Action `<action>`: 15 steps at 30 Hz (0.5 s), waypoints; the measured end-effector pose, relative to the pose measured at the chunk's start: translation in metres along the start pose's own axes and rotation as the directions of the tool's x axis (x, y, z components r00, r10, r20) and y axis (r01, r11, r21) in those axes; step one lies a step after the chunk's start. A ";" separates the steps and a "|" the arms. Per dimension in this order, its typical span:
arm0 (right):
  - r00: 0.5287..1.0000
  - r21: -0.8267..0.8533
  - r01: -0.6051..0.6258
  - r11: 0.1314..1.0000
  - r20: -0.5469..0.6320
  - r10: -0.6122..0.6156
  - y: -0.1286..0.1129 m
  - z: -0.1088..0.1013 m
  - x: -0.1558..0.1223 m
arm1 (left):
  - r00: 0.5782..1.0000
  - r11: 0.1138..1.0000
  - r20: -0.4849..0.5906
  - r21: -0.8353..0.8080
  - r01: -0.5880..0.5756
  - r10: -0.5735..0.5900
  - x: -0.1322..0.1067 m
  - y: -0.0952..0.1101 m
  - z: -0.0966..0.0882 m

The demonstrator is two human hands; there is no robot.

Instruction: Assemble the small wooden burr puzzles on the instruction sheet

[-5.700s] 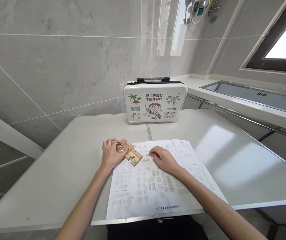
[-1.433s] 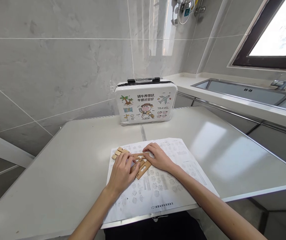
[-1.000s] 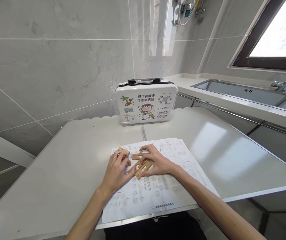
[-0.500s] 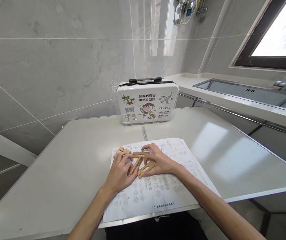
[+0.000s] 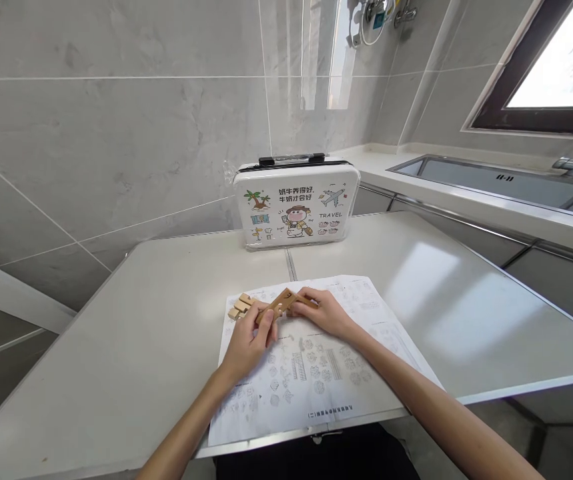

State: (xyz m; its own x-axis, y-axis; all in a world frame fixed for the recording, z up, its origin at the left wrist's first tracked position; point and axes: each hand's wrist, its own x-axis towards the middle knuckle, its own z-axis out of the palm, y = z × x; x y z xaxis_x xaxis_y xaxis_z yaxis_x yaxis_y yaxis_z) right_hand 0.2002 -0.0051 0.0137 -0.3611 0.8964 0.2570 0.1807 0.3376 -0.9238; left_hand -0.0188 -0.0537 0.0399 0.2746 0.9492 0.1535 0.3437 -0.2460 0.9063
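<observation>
Just above the printed sheet [image 5: 306, 380], my left hand [image 5: 251, 340] pinches a slotted wooden puzzle piece [image 5: 284, 300], thumb on its near face. The piece is tilted up to the right and bears a dark mark near its upper end. My right hand [image 5: 323, 311] has its fingers closed on a second wooden puzzle piece [image 5: 306, 301], which meets the first at an angle. Whether the two interlock is hidden by my fingers. Beside my left hand, several small wooden blocks [image 5: 241, 305] lie in a cluster on the sheet's far left corner.
A white cartoon-printed case [image 5: 296, 207] with a black handle stands at the back of the white table [image 5: 166, 340], against the grey tiled wall [image 5: 116, 133]. To the right run a counter with a sink [image 5: 491, 183] and a window [image 5: 556, 67].
The slotted pieces that lay on the sheet between my hands are now raised in my fingers. My left fingers have gone from resting over them to a pinch; my right hand has closed.
</observation>
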 end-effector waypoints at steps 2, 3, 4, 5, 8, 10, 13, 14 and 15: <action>0.995 0.172 -0.102 0.980 -0.006 0.104 0.001 0.001 0.001 | 0.995 0.987 0.071 -0.141 0.073 -0.064 0.006 0.004 0.009; 0.990 0.257 -0.132 0.957 -0.010 0.139 0.002 0.000 0.002 | 0.992 0.978 0.097 -0.186 0.097 -0.080 0.009 0.005 0.013; 0.986 0.335 -0.151 0.930 -0.016 0.166 0.003 0.000 0.003 | 0.989 0.969 0.120 -0.222 0.111 -0.085 0.013 0.006 0.018; 0.982 0.402 -0.164 0.901 -0.023 0.189 0.004 0.000 0.004 | 0.986 0.959 0.142 -0.254 0.124 -0.090 0.016 0.005 0.022; 0.972 0.530 -0.190 0.827 -0.018 0.235 0.008 -0.003 0.007 | 0.983 0.935 0.164 -0.328 0.137 -0.087 0.024 0.002 0.032; 0.969 0.561 -0.195 0.804 -0.018 0.247 0.010 -0.005 0.008 | 0.983 0.919 0.163 -0.369 0.138 -0.083 0.027 -0.003 0.038; 0.966 0.587 -0.202 0.784 -0.011 0.257 0.013 -0.006 0.010 | 0.982 0.894 0.163 -0.418 0.160 -0.099 0.026 -0.009 0.043; 0.966 0.589 -0.204 0.782 -0.009 0.259 0.013 -0.006 0.010 | 0.981 0.894 0.163 -0.418 0.161 -0.101 0.025 -0.010 0.044; 0.965 0.588 -0.208 0.781 -0.006 0.261 0.013 -0.005 0.010 | 0.982 0.899 0.162 -0.408 0.158 -0.099 0.024 -0.012 0.044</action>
State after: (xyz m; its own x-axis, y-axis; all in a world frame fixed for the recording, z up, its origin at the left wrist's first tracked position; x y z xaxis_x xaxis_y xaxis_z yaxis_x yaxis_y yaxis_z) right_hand 0.2041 0.0095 0.0053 -0.2963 0.9551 0.0086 -0.3221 -0.0915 -0.9423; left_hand 0.0238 -0.0369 0.0156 0.3808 0.9246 -0.0024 -0.0145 0.0085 0.9999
